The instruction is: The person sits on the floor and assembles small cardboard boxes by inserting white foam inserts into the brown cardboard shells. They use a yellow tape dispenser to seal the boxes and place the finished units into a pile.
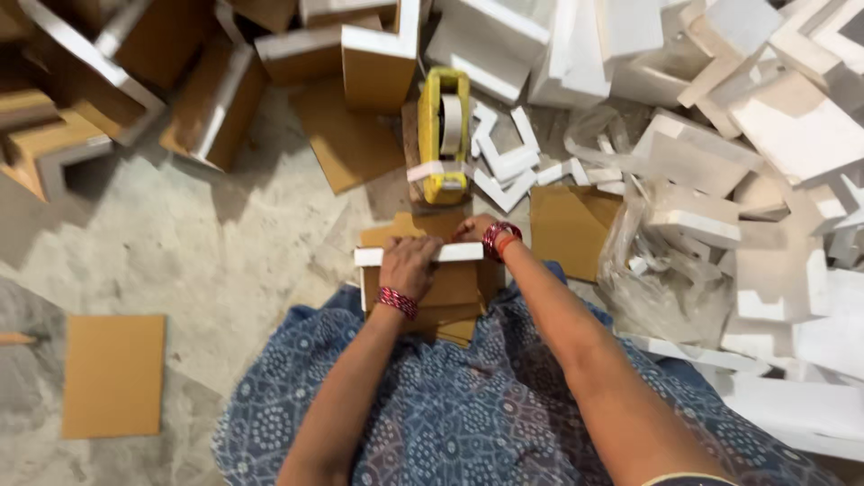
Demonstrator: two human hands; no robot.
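A: What are the hands on?

B: Both are on a white foam strip [418, 255] that lies across the top of a small stack of brown cardboard pieces [450, 292], just beyond the person's lap. The left hand [409, 267] is curled down over the strip near its left end, fingers closed on it. The right hand [475, 230] sits at the strip's far right corner, fingers bent against it, but the wrist hides them, so I cannot tell how firmly it grips.

A: Anything on the wrists?

B: Red thread bands [397, 301] on the left wrist, red bangles [500, 238] on the right.

A: And farther out?

B: Just beyond the stack stands a yellow tape dispenser [445, 135] with a roll of pale tape, a loose end hanging across its near side. Right of it lie white L-shaped foam corners [506, 166], then a big heap of white foam blocks [792, 135] and a clear plastic bag [661, 270] of foam scraps.

A: The left side?

B: Cardboard-faced foam corner pieces [216, 99] piled at the far left, and one flat cardboard sheet [114, 375] lying alone on the concrete floor [225, 243], near left. Blue patterned cloth [450, 414] covers the lap.
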